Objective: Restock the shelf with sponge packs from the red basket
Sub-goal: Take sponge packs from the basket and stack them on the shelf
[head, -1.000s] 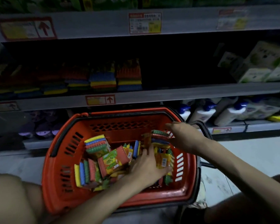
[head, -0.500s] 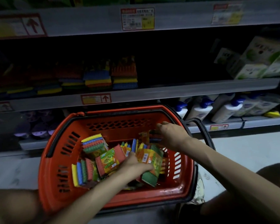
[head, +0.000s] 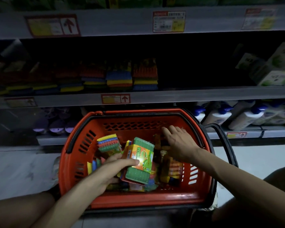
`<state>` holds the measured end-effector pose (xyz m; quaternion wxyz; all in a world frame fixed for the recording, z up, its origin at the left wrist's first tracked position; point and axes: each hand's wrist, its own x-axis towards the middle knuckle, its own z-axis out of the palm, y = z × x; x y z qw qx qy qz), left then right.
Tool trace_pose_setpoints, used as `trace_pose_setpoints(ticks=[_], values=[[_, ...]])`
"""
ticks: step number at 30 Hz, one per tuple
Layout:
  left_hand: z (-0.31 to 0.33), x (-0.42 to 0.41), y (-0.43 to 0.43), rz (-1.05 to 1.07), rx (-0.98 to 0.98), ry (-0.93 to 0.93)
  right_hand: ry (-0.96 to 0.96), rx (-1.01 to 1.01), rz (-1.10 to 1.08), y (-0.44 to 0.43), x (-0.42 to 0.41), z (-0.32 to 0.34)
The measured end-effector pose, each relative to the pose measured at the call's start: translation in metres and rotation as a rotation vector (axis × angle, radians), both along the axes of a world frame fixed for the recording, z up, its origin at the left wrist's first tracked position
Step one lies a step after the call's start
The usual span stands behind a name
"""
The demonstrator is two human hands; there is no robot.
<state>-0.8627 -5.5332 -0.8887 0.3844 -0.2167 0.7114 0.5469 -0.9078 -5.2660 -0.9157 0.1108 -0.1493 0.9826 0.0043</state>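
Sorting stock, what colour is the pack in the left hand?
Green sponge pack with an orange-yellow label, head view.

Red basket (head: 67,163) on floor, holding jumbled multicolour sponge packs (head: 108,143); green pack (head: 139,159) lifted above pile.

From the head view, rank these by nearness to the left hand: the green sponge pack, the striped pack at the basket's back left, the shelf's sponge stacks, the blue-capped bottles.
1. Green sponge pack: held in the left hand.
2. Striped pack: just beyond, basket's back left.
3. Sponge stacks: middle shelf, above.
4. Blue-capped bottles: lower shelf, far right.
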Motion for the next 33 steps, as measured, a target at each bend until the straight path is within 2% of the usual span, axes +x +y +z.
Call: trace_pose_setpoints(ticks=[3,9,12,18,21,24,29,31,33], values=[[0.010,-0.004,-0.010,0.041,0.062,0.015,0.113,-0.054,0.048,-0.008,0.011,0.024],[0.039,-0.019,-0.020,0.080,0.191,0.109,0.091,-0.634,-0.124,-0.001,0.036,0.074],[0.055,-0.020,-0.017,0.046,0.192,0.197,0.131,-0.767,-0.105,0.004,0.041,0.085],[0.069,-0.016,0.002,0.206,0.188,0.396,0.291,-0.702,-0.114,0.001,0.037,0.098],[0.077,-0.016,0.015,0.205,0.197,0.444,0.352,-0.624,-0.136,-0.009,0.037,0.095],[0.082,-0.019,0.025,0.205,0.200,0.470,0.340,-0.639,-0.156,-0.016,0.038,0.089],[0.083,-0.026,0.030,0.200,0.197,0.444,0.228,-0.839,-0.291,-0.015,0.039,0.096],[0.085,-0.030,0.028,0.201,0.185,0.454,0.207,-0.794,-0.281,-0.009,0.038,0.101],[0.086,-0.034,0.026,0.212,0.165,0.466,0.186,-0.617,-0.207,-0.003,0.037,0.101]])
